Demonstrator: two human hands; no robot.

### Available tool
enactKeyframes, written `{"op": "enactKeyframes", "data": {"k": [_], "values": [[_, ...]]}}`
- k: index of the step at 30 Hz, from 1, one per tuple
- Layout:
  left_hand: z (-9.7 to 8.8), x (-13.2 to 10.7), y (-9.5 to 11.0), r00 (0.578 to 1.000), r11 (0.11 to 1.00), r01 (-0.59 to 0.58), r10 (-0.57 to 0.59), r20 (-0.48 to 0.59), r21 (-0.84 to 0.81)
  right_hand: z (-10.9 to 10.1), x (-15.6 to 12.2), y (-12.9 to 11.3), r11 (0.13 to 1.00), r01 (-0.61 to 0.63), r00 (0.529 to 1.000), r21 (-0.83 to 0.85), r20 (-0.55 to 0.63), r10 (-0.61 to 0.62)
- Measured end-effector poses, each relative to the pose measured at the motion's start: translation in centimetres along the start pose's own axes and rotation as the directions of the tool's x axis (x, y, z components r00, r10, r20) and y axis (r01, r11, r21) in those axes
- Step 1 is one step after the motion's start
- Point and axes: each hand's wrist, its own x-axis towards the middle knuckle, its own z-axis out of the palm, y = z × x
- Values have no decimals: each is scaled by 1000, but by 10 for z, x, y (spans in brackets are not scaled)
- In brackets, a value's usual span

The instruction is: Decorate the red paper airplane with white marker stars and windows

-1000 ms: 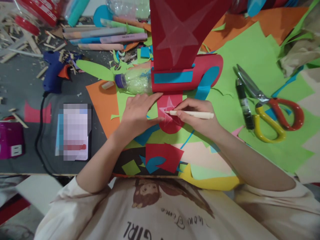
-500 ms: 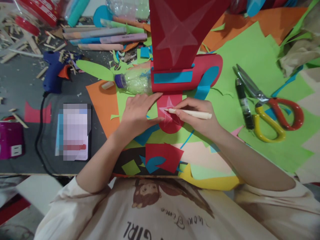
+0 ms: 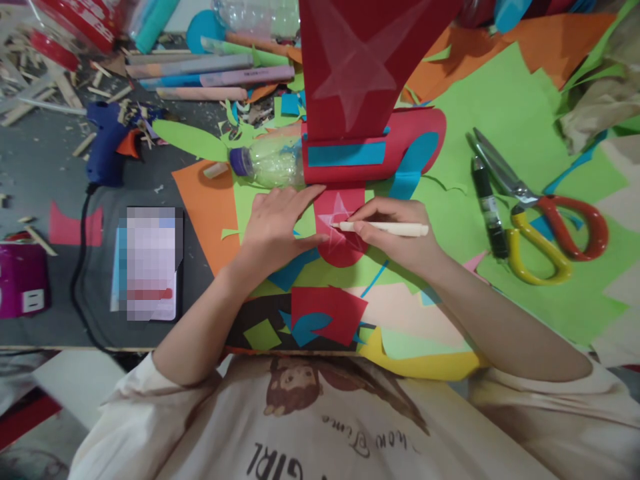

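A pale marker [image 3: 395,229] is pinched in my right hand [image 3: 397,223], its tip on a whitish star drawn on the rounded red paper flap [image 3: 340,253]. My left hand [image 3: 280,223] lies flat with thumb and fingers spread, touching the flap's left edge. The flap sticks out below a plastic bottle [image 3: 275,162] with a purple cap, lying on its side and wrapped in red paper [image 3: 420,140] with a blue strip [image 3: 346,155]. Above it rises a larger red paper fin [image 3: 370,67] bearing another whitish star.
Scissors [image 3: 530,200] with red and yellow handles and a black pen [image 3: 489,210] lie at right on green paper [image 3: 490,100]. At left are a blue glue gun [image 3: 106,143] with its cord and a phone [image 3: 153,263]. Markers [image 3: 200,67] and paper scraps lie at the back.
My right hand has shifted slightly right and down with the marker, its tip now lower on the star. My left hand stays where it was.
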Motion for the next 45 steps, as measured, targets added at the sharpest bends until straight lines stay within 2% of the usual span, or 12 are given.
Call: {"op": "enactKeyframes", "data": {"k": [8, 16, 21, 27, 32, 37, 45], "values": [[1, 0, -1, 999, 1000, -16, 15, -29, -9, 0, 0, 0, 1000, 20, 1000, -6, 15, -20], [1, 0, 0, 1000, 1000, -6, 6, -25, 0, 0, 1, -3, 999, 30, 997, -29, -63, -32], [3, -1, -3, 999, 1000, -22, 22, -35, 1, 0, 0, -1, 1000, 18, 1000, -1, -25, -18], [3, 0, -3, 1000, 1000, -8, 8, -22, 1, -4, 0, 3, 999, 20, 995, 34, -95, -17], [4, 0, -4, 999, 1000, -27, 27, -25, 2, -2, -13, 2, 993, 8, 999, 116, -40, -3], [5, 0, -3, 1000, 1000, -17, 17, -26, 14, 3, -24, 2, 998, 6, 1000, 67, -15, -5], [5, -1, -4, 999, 1000, -31, 30, -44, -6, 4, -19, 7, 1000, 28, 1000, 8, 8, -28]]}}
